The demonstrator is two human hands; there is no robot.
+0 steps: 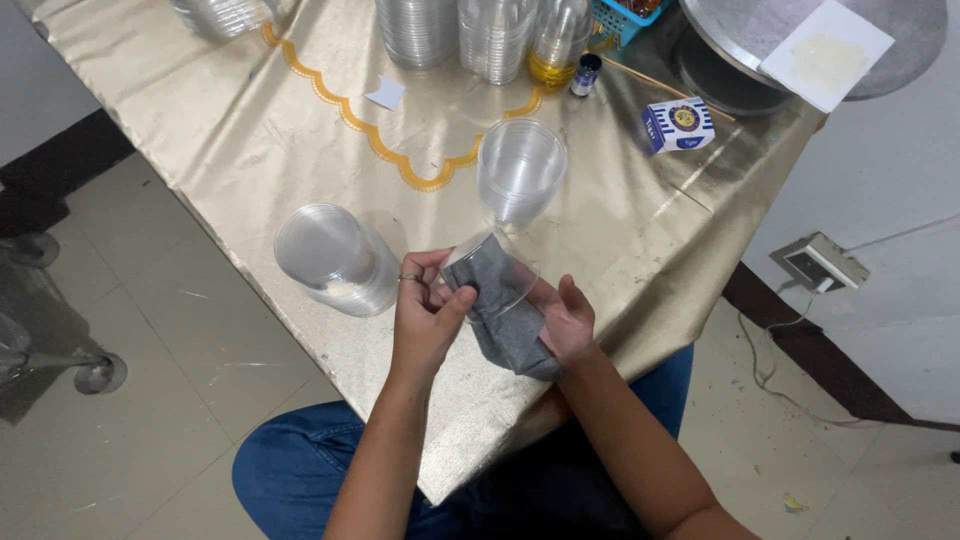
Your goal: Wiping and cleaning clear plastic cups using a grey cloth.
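My left hand (425, 312), with a ring on one finger, grips the rim of a clear plastic cup (492, 272) held over the table's near corner. A grey cloth (508, 315) is stuffed inside the cup and hangs out below it. My right hand (565, 322) holds that cloth from the right side, fingers partly spread. Just beyond the hands stands a stack of upright clear cups (520, 168). To the left lies another stack of clear cups (335, 258) on its side.
A gold tablecloth (230, 130) with a scalloped orange pattern covers the table. At the far edge stand tall stacks of clear cups (455, 35), a bottle of yellow liquid (555, 45), a small dark bottle (585, 75), a blue-white box (678, 125) and a round metal tray (790, 40). My knees in blue jeans (300, 465) are below.
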